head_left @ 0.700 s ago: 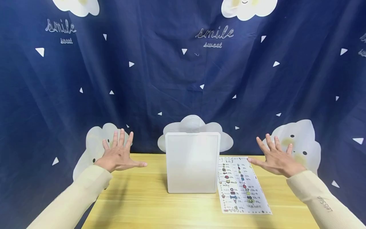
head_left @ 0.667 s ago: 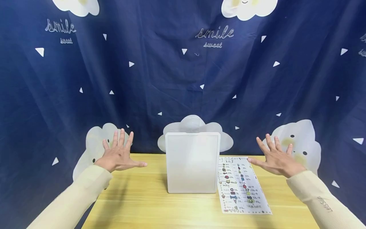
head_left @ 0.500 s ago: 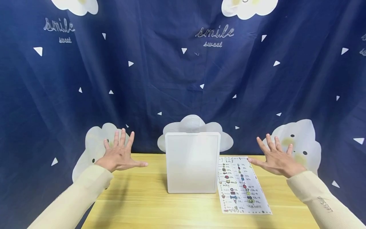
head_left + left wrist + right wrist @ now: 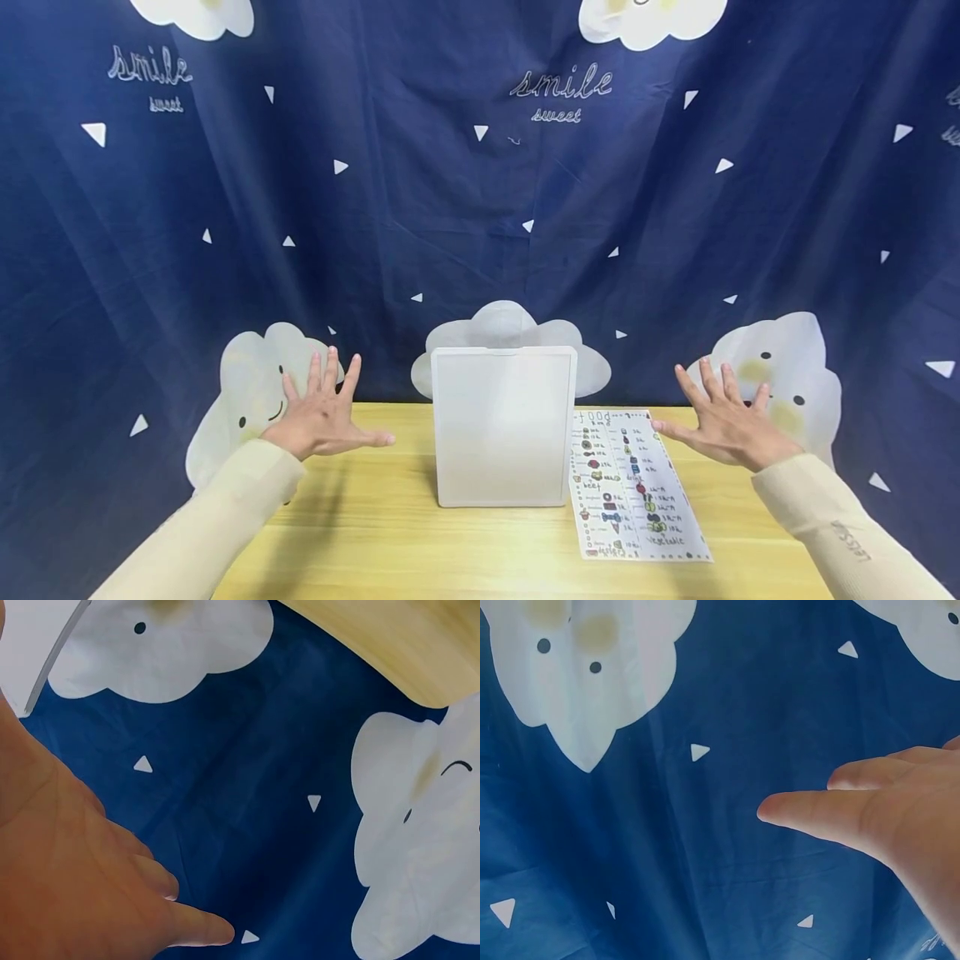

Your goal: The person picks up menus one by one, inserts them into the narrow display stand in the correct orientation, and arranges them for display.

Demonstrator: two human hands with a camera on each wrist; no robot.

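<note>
**Spread hands flank an upright white board**

The left hand and right hand hover with fingers splayed, grasping nothing — either side of the smooth rectangular white plastic board standing on the pale wooden table. A flat printed paper sheet lies just beside the board's right edge.

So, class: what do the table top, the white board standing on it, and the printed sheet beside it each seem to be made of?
Table top: probably wood or wood-look laminate; pale yellow grain lines, matte.
White board: likely plastic; smooth, blank, rounded corners with a raised rim.
Printed sheet: paper, possibly laminated; thin and lying flat, with small coloured pictures and handwriting-style text.
</note>
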